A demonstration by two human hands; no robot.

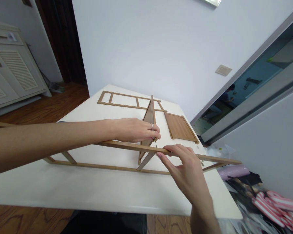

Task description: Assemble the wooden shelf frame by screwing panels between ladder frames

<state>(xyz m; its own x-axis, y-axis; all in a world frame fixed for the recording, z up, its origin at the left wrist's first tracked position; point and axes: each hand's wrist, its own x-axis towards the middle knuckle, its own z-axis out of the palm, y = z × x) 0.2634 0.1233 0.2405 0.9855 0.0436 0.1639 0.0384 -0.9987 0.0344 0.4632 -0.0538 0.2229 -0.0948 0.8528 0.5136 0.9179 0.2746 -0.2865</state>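
A ladder-like wooden frame [127, 146] stands on its long edge across the white table [88, 191]. My right hand [188, 165] is closed on its upper rail, thumb on the near side and fingers over the top. A wooden panel [150, 112] stands upright behind the frame, roughly crosswise to it. My left hand [138, 130] reaches over the rail, its fingers curled around the panel's near upper corner, where a small brass-coloured bit shows under the fingertips. A thin pin-like piece [156, 147] sticks up by the rail between my hands.
A second wooden frame [124, 100] lies flat at the back of the table, beside another slatted-edge panel [182, 126]. Small metal pieces [202, 163] lie at the right. Bags and striped cloth [271, 204] are heaped right of the table; a white cabinet [14, 65] stands left.
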